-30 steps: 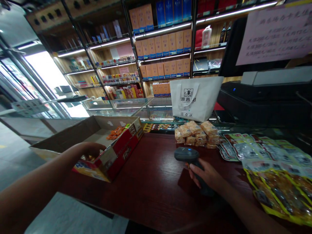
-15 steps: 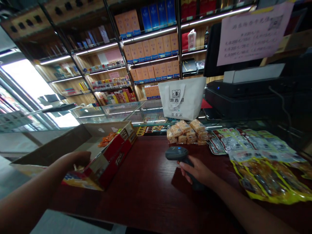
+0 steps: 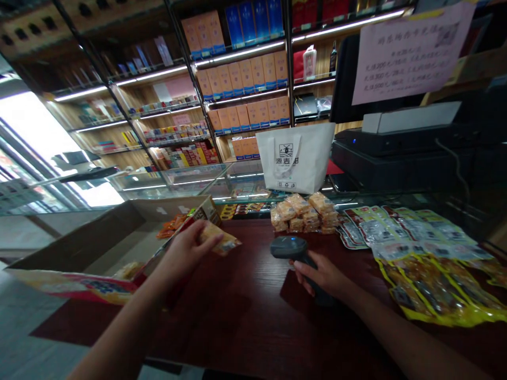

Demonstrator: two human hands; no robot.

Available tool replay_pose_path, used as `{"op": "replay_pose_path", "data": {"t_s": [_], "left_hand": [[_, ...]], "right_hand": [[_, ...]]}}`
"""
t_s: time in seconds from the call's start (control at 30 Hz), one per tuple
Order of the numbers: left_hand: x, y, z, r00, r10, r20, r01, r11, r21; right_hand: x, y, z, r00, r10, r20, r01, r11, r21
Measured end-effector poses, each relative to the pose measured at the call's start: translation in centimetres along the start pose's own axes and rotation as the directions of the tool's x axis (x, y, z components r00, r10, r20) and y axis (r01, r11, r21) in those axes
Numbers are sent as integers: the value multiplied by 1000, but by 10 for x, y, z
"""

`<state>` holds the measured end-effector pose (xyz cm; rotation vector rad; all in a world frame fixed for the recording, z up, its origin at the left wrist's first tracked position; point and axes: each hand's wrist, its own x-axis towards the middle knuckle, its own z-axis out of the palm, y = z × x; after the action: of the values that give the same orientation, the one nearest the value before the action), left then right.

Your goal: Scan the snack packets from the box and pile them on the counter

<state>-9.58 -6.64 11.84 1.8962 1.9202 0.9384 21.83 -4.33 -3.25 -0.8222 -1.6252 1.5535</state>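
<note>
My left hand (image 3: 197,243) is closed on a small wrapped snack (image 3: 221,240), pale tan in clear film, above the right side of a cardboard box (image 3: 51,279). Inside that box lie orange-wrapped snacks (image 3: 172,227) and another tan packet (image 3: 130,270). Wrapped around the handle of a dark barcode scanner (image 3: 289,247) is my right hand (image 3: 320,273); the scanner's head faces left, toward the snack but apart from it. Behind the scanner a pile of similar tan wrapped snacks (image 3: 295,211) sits on the dark red counter (image 3: 237,316).
Rows of vacuum-packed food pouches (image 3: 431,258) cover the counter's right side. A white tote bag (image 3: 297,158) stands behind the snack pile. A monitor carrying a pink paper sign (image 3: 412,53) rises at the back right. A glass display case (image 3: 190,177) and stocked shelves are beyond.
My left hand has come up out of the box and moved right, bringing a wrapped snack over the box's side. My right hand and the scanner have stayed nearly still.
</note>
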Motion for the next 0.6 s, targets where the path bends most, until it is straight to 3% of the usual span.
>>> {"op": "replay_pose_path", "data": {"t_s": [0.1,0.23,0.4,0.5,0.6], "left_hand": [[1,-12,68,999,-25,22,31,940,-340],[14,-36,124,987,-122,103,159,691,-705],[19,-51,136,973,-118,199,231,500,-835],[19,-53,133,960,-106,260,279,452,-847],[19,-52,131,961,-130,245,277,452,-848]], "right_hand": [[0,-1,-2,1000,1,-12,-2,1000,-4],[1,-2,-4,999,16,-51,-17,1000,-18],[0,-4,-5,993,42,-113,-50,997,-64],[-2,-8,-5,988,33,-154,-53,991,-125],[-5,-10,-4,985,37,-167,-65,984,-167]]}}
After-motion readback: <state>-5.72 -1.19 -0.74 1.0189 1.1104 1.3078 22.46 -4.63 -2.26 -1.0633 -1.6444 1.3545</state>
